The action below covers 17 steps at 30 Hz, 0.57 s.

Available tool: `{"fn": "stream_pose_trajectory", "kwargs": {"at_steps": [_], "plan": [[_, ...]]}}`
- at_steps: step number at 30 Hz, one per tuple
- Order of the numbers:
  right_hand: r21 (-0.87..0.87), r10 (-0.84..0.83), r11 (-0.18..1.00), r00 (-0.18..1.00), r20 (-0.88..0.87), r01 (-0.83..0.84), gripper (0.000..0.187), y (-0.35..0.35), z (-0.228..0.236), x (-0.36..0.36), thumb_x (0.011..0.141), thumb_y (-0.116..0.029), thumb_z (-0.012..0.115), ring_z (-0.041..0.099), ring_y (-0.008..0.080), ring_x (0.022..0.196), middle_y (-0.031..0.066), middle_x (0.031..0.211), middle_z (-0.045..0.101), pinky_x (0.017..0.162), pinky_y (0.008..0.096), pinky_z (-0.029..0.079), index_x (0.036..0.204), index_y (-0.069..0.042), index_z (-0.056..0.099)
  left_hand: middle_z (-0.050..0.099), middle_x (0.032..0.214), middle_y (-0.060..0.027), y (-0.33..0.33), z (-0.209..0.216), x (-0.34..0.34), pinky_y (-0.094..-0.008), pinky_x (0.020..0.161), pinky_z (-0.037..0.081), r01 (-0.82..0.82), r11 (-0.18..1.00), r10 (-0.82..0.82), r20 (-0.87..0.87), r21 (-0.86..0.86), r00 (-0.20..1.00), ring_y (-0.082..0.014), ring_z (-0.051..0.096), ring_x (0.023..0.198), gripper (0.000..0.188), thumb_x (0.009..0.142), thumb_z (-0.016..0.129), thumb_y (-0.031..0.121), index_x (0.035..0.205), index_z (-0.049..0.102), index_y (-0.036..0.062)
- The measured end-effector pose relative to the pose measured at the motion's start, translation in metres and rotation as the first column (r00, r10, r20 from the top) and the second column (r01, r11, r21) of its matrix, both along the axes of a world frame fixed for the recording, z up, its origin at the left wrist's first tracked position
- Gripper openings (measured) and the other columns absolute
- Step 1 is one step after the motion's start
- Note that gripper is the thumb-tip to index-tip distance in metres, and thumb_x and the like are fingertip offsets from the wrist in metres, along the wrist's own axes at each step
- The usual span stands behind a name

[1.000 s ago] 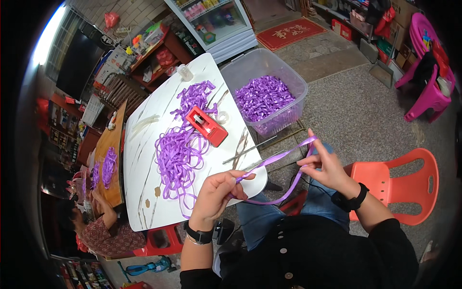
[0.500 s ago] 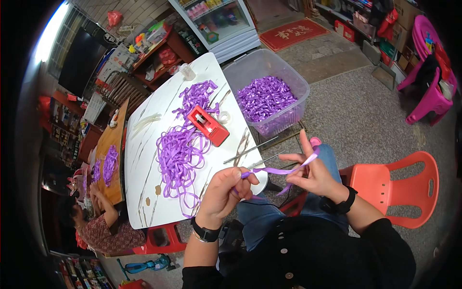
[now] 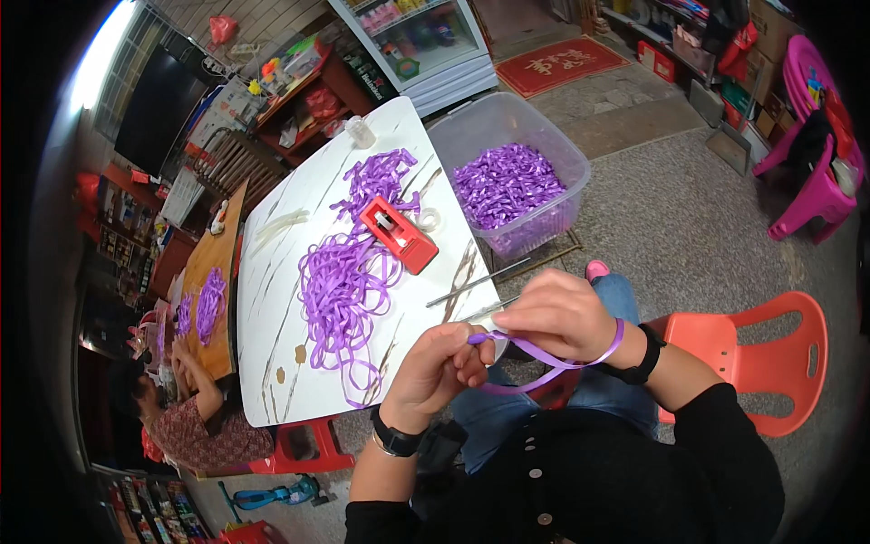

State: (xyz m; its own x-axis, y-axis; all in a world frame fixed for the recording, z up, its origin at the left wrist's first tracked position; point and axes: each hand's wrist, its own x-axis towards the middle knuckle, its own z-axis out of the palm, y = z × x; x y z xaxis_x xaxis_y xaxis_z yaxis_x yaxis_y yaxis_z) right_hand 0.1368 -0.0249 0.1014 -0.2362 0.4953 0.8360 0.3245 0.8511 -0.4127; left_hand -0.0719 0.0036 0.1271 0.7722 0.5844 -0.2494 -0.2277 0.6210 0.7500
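A narrow purple ribbon (image 3: 518, 388) is between my hands, in front of the table corner. Its knotted or folded end is pinched between the thumb and fingers of my left hand (image 3: 435, 367). My right hand (image 3: 566, 313) is closed, its fingertips close to that end, and the ribbon loops round the back of this hand near the wrist. Whatever lies right between the right fingertips is partly hidden. Just beyond them, thin metal rods (image 3: 476, 283) lie across the table's edge.
The white marbled table (image 3: 272, 363) carries a heap of purple ribbons (image 3: 340, 290), a smaller pile (image 3: 376, 181) and a red tape dispenser (image 3: 399, 234). Beside it stands a clear bin (image 3: 557, 145) of purple pieces. An orange chair (image 3: 698, 354) is at right; another person (image 3: 204, 422) sits at left.
My right hand has turned over and moved left toward my left hand, its spread fingers now closed. The ribbon that lay across its fingers now loops round the hand.
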Motion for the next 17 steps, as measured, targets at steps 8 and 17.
{"fn": "stream_pose_trajectory", "kwargs": {"at_steps": [8, 17], "plan": [[-0.546, 0.108, 0.772, 0.913, -0.392, -0.325, 0.034, -0.012, 0.002, -0.016, 0.075, -0.005, 0.058, 0.059, 0.0221, 0.074, 0.0101, 0.087, 0.060, 0.065, 0.0290, 0.047, 0.109, -0.004, 0.050, 0.050, 0.070, -0.0096, -0.006, 0.006, 0.010, -0.0232, 0.047, 0.035, -0.087, 0.959, 0.141, -0.188, 0.269, 0.972, -0.0098, 0.036, 0.048, 0.031, 0.087, 0.046, 0.023, 0.062, 0.043, 0.0038], [-0.092, -0.124, 0.983, 0.946, 0.300, 0.159, 0.050, -0.008, 0.003, -0.008, 0.068, -0.015, 0.070, 0.061, 0.0183, 0.074, 0.0050, 0.084, 0.061, 0.067, 0.0280, 0.049, 0.111, -0.005, 0.047, 0.053, 0.081, -0.0083, 0.004, -0.005, -0.002, -0.0237, 0.051, 0.036, 0.044, 0.996, -0.040, -0.051, 0.077, 0.998, -0.0088, 0.039, 0.054, 0.023, 0.088, 0.044, 0.016, 0.072, 0.050, 0.0004]]}}
